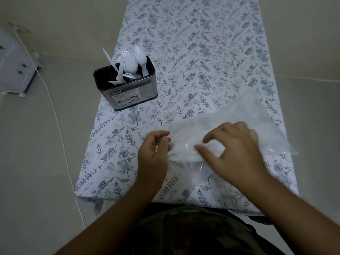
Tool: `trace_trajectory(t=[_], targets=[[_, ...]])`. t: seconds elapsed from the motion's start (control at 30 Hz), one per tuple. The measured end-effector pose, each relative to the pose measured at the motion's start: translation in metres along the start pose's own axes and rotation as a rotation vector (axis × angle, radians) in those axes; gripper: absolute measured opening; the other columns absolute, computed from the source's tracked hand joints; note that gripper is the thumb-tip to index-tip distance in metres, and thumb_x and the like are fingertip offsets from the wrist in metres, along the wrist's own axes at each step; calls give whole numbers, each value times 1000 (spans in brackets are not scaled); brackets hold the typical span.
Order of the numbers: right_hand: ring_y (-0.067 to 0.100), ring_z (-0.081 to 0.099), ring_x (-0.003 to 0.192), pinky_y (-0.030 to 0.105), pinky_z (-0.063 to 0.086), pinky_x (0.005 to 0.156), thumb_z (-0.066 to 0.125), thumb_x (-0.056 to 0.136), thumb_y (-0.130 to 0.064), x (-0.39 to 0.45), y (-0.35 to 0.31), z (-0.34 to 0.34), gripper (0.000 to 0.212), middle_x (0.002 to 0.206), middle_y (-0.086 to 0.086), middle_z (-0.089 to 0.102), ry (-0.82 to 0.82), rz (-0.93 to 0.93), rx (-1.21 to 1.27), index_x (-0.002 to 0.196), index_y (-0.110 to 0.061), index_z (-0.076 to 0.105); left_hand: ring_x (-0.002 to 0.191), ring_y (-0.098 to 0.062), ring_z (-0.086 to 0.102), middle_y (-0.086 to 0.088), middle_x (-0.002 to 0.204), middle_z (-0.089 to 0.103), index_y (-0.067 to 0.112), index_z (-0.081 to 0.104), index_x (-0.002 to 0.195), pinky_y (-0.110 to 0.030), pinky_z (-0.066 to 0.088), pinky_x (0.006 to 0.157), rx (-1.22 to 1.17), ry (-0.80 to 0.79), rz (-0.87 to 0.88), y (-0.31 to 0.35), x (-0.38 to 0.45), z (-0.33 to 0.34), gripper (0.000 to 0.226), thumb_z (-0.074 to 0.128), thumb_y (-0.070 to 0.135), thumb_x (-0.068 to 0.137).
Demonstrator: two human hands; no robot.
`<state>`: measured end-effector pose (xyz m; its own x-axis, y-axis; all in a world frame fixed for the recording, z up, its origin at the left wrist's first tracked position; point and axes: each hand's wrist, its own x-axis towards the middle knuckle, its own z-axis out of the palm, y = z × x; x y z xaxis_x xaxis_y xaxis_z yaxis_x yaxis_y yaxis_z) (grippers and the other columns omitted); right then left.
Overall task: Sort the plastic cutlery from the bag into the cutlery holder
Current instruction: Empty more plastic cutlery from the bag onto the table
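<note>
Surface point(211, 57): a long narrow top under a white cloth printed with blue-grey leaves and flowers, running from the bottom centre of the frame to the top.
Bag point(244, 118): clear plastic, blurred, lying flat at centre right of the frame; its far corner points to the upper right, its near end sits under both hands.
Bag contents: too blurred to tell what is still inside.
Left hand point(153, 153): at the bag's left end, fingers curled and the grip pinched closed on the bag's edge.
Right hand point(233, 150): resting on top of the bag, thumb and forefinger apart in a loose open curve; it covers the middle of the bag, and I cannot tell whether the grip holds anything.
Cutlery holder point(128, 91): a dark-rimmed metal box with a printed label, upright near the left edge of the surface, left of centre in the frame, well apart from the bag.
Cutlery point(132, 61): white plastic forks, spoons and a knife stand in the holder, mostly in its right part; one piece leans out to the left.
Floor point(36, 144): pale, on both sides of the surface.
Cable point(60, 129): white, trailing down the floor at left.
Cabinet point(14, 67): a pale blue piece at the upper left edge of the frame.
</note>
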<state>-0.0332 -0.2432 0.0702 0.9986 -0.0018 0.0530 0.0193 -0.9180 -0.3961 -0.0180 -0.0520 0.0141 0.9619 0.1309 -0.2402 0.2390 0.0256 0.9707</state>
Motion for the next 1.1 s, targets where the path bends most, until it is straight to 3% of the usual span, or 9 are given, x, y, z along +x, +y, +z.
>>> trace_trajectory(t=[0.1, 0.2, 0.4, 0.53, 0.63, 0.77, 0.9, 1.03, 1.1], targets=[[23, 53, 92, 38, 34, 77, 49, 73, -83, 2, -22, 26, 57, 85, -7, 61, -125, -51, -164, 81, -32, 72, 87, -18, 69, -10, 90, 65, 10, 65, 99, -31, 59, 82, -69, -68, 3, 9, 5, 6, 17, 50, 4, 102], [26, 55, 90, 38, 34, 75, 64, 76, -68, 11, -20, 37, 39, 80, -6, 60, -144, -51, -250, 75, -30, 72, 84, -22, 69, -10, 85, 65, 7, 63, 95, -30, 59, 80, -73, -156, 45, 12, 7, 8, 13, 52, 8, 101], [18, 46, 103, 36, 26, 84, 53, 96, -55, 12, -3, 42, 34, 86, -14, 58, -130, 132, -44, 81, -34, 76, 77, -14, 56, -1, 79, 58, 9, 59, 84, -28, 49, 70, 403, -252, 422, -16, 5, -15, 12, 52, 15, 90], [18, 42, 111, 34, 31, 88, 43, 98, -51, 11, 8, 50, 41, 94, -10, 64, -175, 244, 182, 85, -30, 76, 112, -14, 50, -2, 119, 60, 11, 60, 124, -29, 43, 99, 720, -450, 290, -53, 12, -8, 33, 60, 17, 91], [12, 41, 110, 22, 25, 86, 48, 102, -40, 8, 12, 56, 34, 98, -8, 67, -160, 277, 326, 84, -30, 75, 119, -24, 44, -10, 129, 53, 6, 48, 139, -37, 37, 107, 859, -567, 288, -62, 27, 10, 63, 69, 29, 84], [-7, 48, 100, 5, 19, 94, 49, 105, -33, 7, 14, 59, 32, 92, -11, 70, -84, 217, 386, 83, -32, 72, 116, -29, 48, -10, 125, 54, 11, 46, 138, -43, 44, 98, 1055, -552, 320, -60, 41, 32, 83, 76, 49, 70], [-5, 52, 101, 8, 22, 97, 47, 104, -34, 7, 14, 61, 31, 91, -16, 69, -30, 253, 417, 85, -36, 71, 118, -28, 47, -10, 129, 52, 12, 44, 133, -44, 44, 95, 1340, -567, 337, -56, 41, 51, 93, 77, 63, 64], [-2, 53, 104, 24, 35, 98, 51, 105, -27, 7, 12, 56, 27, 96, -22, 65, 12, 342, 497, 92, -35, 73, 115, -28, 49, -11, 126, 53, 8, 46, 127, -40, 45, 94, 1351, -538, 310, -50, 40, 66, 84, 73, 63, 69], [-11, 52, 104, 18, 35, 95, 52, 104, -27, 8, 12, 52, 26, 98, -27, 62, 23, 363, 530, 96, -36, 74, 114, -28, 51, -12, 125, 54, 7, 46, 127, -38, 46, 94, 1367, -537, 299, -50, 38, 72, 78, 72, 59, 74]])
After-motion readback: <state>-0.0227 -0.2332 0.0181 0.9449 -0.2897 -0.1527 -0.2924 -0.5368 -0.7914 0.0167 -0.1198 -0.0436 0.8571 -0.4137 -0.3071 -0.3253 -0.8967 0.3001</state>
